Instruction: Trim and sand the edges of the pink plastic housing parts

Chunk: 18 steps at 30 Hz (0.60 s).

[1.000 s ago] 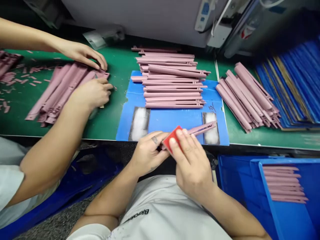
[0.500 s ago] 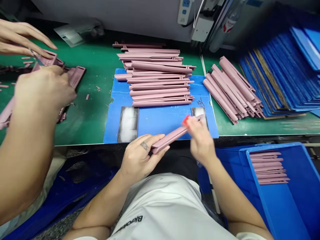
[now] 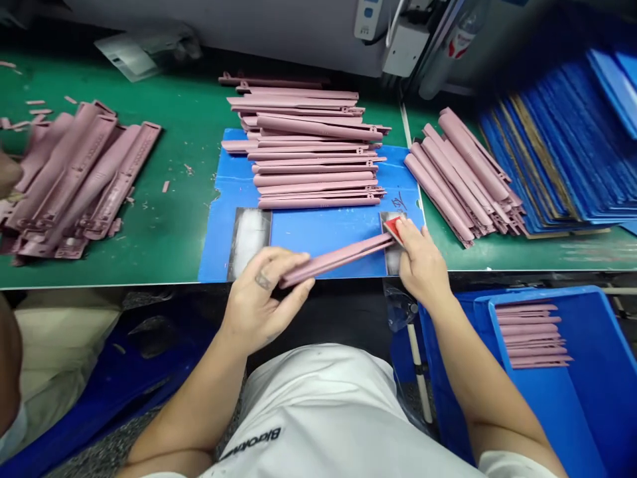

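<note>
Pink piece [image 3: 338,257] spans two hands at the bench's near edge

Nearest is the person's white shirt [image 3: 318,425]. Just beyond it, the left hand [image 3: 261,292] pinches the near end of the pink piece between thumb and fingers. The piece is slanted, its far end up and to the right, above the edge of the green bench [image 3: 184,199]. There the right hand [image 3: 423,262] pinches a small red pad [image 3: 393,227] at the far end; how firmly it presses cannot be told.

To the right, below the bench edge, a blue crate [image 3: 537,398] holds a row of pink pieces [image 3: 532,335]. Behind the held piece lies a blue sheet [image 3: 318,232], with a stack of similar pieces [image 3: 313,143] partly on it. A loose pile [image 3: 79,179] lies to the left, near a co-worker's hand [image 3: 7,176] cut off by the edge of view. Another pile [image 3: 462,179] lies to the right, beside stacked blue boards [image 3: 547,166]. Farthest back are a clear plastic bag [image 3: 144,53], a bottle [image 3: 455,50] and a socket strip [image 3: 368,16].
</note>
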### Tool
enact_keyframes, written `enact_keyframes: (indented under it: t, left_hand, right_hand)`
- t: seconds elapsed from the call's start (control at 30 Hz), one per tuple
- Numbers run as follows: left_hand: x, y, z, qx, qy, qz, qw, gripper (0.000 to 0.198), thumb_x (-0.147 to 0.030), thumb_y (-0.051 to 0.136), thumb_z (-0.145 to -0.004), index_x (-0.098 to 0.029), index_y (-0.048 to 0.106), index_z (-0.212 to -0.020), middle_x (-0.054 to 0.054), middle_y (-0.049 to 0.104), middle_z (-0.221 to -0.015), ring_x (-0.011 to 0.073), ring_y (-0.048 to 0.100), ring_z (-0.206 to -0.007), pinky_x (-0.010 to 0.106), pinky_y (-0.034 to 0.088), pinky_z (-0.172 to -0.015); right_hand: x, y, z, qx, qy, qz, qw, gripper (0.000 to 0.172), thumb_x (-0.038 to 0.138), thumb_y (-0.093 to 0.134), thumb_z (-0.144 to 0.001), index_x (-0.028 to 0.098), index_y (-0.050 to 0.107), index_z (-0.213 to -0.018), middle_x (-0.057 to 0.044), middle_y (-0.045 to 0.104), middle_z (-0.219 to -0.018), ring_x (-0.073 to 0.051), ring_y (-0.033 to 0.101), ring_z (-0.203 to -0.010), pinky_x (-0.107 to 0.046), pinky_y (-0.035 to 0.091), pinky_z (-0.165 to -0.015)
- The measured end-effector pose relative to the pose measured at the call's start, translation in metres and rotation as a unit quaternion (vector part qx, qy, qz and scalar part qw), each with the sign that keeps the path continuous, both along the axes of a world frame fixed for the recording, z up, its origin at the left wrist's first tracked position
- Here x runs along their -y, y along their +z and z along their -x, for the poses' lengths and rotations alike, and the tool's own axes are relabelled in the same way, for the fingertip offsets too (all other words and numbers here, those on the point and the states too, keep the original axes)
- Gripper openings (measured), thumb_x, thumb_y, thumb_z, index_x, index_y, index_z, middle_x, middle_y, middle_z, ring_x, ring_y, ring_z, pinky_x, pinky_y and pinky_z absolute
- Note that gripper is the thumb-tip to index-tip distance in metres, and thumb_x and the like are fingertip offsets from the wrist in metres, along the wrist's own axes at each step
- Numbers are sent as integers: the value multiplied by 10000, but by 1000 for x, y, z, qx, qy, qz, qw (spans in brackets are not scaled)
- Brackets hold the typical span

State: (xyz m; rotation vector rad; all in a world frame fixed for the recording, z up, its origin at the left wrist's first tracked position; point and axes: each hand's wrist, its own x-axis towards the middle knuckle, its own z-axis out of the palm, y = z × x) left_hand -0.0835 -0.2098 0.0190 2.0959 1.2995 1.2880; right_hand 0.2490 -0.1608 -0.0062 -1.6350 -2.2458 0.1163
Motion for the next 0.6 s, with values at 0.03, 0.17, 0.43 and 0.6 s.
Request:
enact_keyframes:
  t: [0.03, 0.17, 0.43, 0.6]
  left_hand:
    - [-6, -1, 4, -10, 15, 5, 1000, 319, -216, 773, -950, -209, 734, -1267, 61, 750, -1084, 163, 731, -943, 277, 584, -866]
    - [-22, -6, 18, -53, 56, 90, 993, 313, -404, 745, -987, -221, 779, -1238, 44, 822, -1071, 171, 765, -874, 271, 597, -839]
    - [-4, 6, 4, 17, -17, 95, 995, 258, -295, 752, -962, -180, 788, -1190, 47, 829, -947, 139, 746, -715, 222, 599, -691]
    - [0, 11, -3, 11, 7, 56, 998, 252, -279, 790, -946, -174, 775, -1174, 42, 839, -960, 127, 752, -702, 206, 597, -680]
  right_hand:
    - [1, 0, 4, 1, 23, -13, 1000, 718, 47, 406, -963, 160, 444, -1671, -146, 505, -1679, -262, 440, -1596, -576, 297, -1356]
    - [-9, -3, 21, 17, 20, -26, 999, 731, 53, 404, -971, 158, 401, -1695, -168, 464, -1703, -293, 402, -1616, -602, 309, -1343]
    - [35, 30, 111, -50, 160, -105, 980, 792, 65, 421, -971, 183, 286, -1743, -146, 496, -1688, -304, 364, -1633, -610, 360, -1328]
    - [6, 18, 72, -42, 102, -70, 991, 745, 17, 402, -933, 206, 488, -1648, -133, 574, -1627, -313, 474, -1571, -659, 355, -1314]
